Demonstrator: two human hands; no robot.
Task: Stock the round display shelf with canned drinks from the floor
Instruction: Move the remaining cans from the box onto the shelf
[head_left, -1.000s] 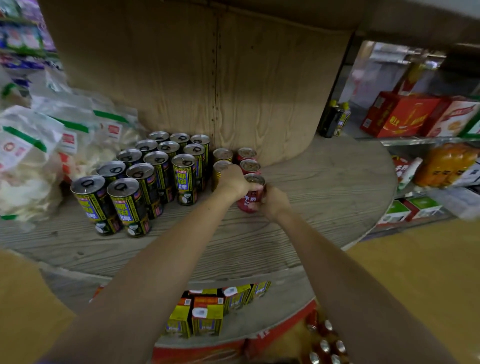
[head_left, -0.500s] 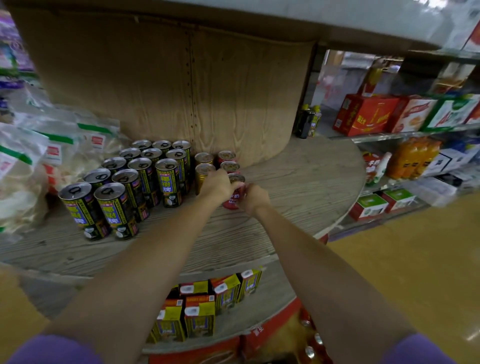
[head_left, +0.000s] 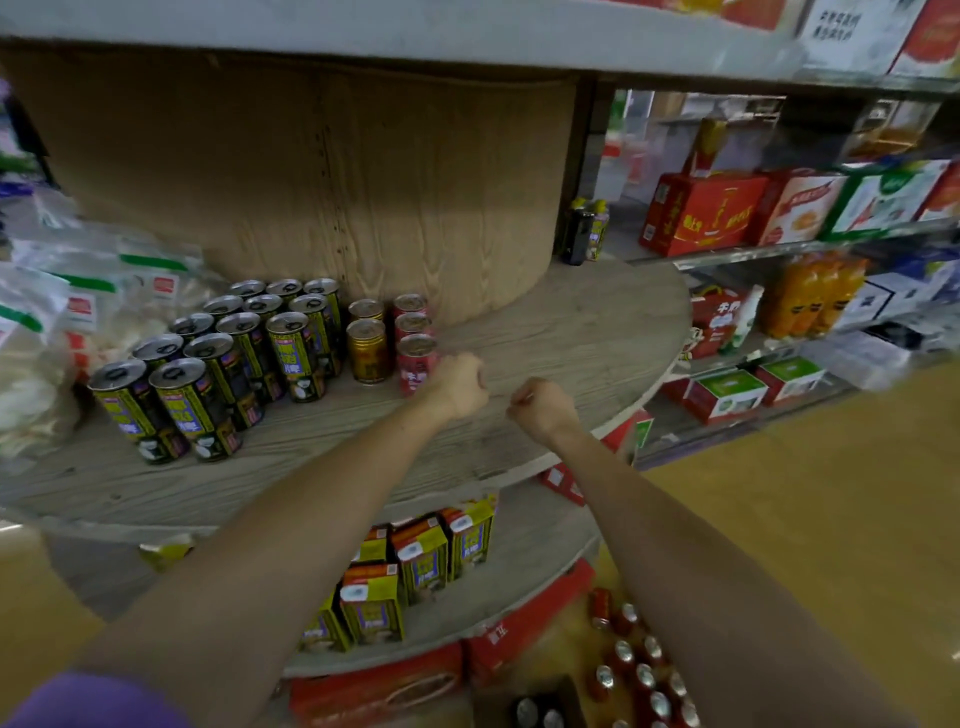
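Observation:
Three red cans stand in a row on the round wooden shelf; the front red can is upright beside two gold cans. My left hand hovers just right of that front can, its fingers curled with nothing in them. A little further right, above the shelf board, my right hand is also curled and holds nothing. Several more red cans lie on the floor at the lower right, below my right forearm.
Several tall black-and-yellow cans fill the shelf to the left, with white bagged goods beyond them. The wooden core rises behind. Yellow drink cartons sit on the lower tier. Wall shelves with boxes stand to the right.
Both hands have let go of the front red can and drawn back to the right. The can now stands alone on the shelf. The view has tilted up.

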